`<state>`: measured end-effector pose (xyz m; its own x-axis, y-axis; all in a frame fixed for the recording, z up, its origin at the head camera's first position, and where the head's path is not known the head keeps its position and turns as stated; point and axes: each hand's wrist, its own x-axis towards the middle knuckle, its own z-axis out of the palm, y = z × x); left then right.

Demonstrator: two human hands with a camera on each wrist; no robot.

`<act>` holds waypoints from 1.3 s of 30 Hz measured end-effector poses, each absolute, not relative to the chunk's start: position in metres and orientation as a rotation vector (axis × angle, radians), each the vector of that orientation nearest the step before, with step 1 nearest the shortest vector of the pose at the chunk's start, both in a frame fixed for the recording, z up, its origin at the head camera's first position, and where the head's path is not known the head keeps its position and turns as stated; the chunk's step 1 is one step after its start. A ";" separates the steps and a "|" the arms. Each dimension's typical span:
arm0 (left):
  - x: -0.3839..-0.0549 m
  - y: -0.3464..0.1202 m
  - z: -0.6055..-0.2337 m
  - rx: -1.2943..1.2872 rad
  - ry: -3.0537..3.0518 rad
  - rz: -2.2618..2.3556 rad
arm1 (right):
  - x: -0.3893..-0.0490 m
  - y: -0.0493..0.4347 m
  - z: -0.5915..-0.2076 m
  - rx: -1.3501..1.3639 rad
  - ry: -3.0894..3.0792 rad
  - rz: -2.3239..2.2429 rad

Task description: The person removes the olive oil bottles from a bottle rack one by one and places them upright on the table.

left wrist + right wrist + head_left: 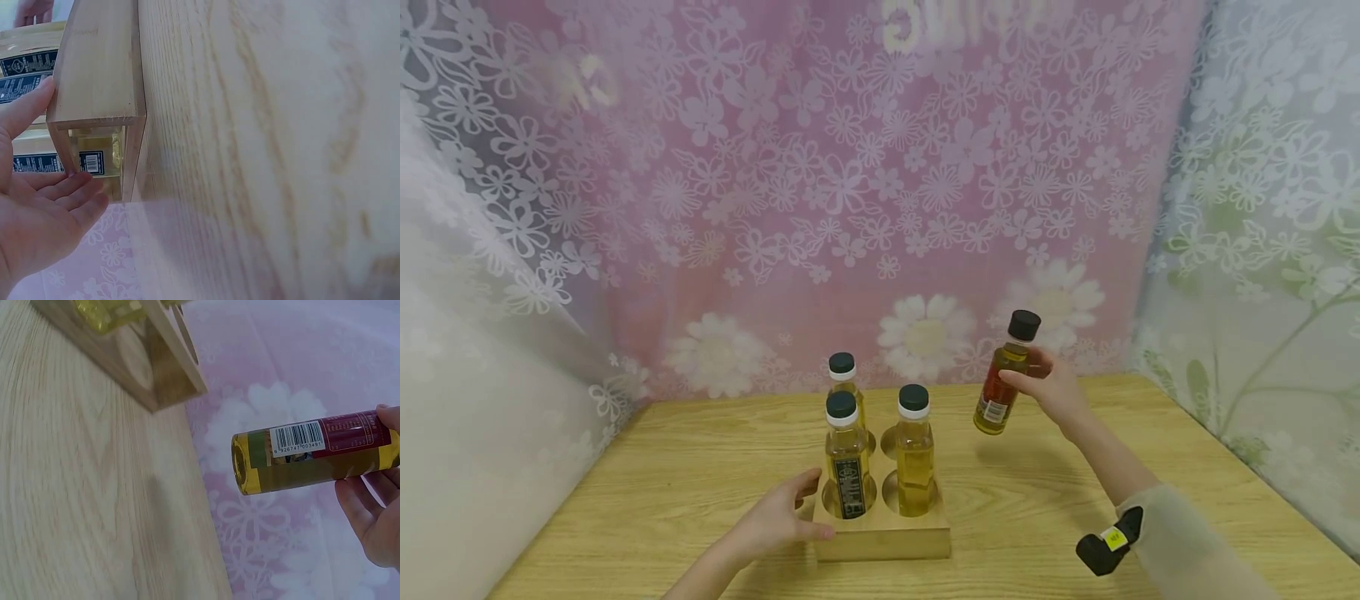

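My right hand (1048,387) grips an oil bottle (998,387) with a red label and black cap, thumb across its front. The bottle is tilted, held above the table to the right of a wooden bottle rack (883,543). In the right wrist view its barcode and base point toward the rack. Three bottles of yellow oil with dark green caps stand in the rack: front left (848,475), front right (915,467) and back left (842,375). A round hole (890,442) shows at the back right. My left hand (778,517) touches the rack's left side, fingers loosely extended.
The rack stands on a wood-grain table (1037,533). Pink flowered cloth (880,208) hangs behind the table, with pale cloth on the left (467,333) and right (1277,250). A black wrist camera (1108,542) sits on the right sleeve.
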<state>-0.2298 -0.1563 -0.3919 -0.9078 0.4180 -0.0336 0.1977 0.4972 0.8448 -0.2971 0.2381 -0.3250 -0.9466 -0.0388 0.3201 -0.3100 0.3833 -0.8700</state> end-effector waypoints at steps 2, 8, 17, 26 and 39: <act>-0.230 -0.156 -0.392 0.524 2.511 1.365 | -0.295 0.247 -0.327 0.278 -2.417 1.551; -0.229 -0.156 -0.391 0.529 2.532 1.338 | -0.292 0.275 -0.335 0.167 -2.484 1.474; -0.228 -0.155 -0.390 0.524 2.546 1.315 | -0.291 0.303 -0.345 -0.016 -2.534 1.387; -0.227 -0.155 -0.389 0.540 2.542 1.312 | -0.295 0.313 -0.353 -0.075 -2.554 1.337; -0.229 -0.157 -0.389 0.546 2.532 1.297 | -0.302 0.310 -0.360 -0.027 -2.562 1.318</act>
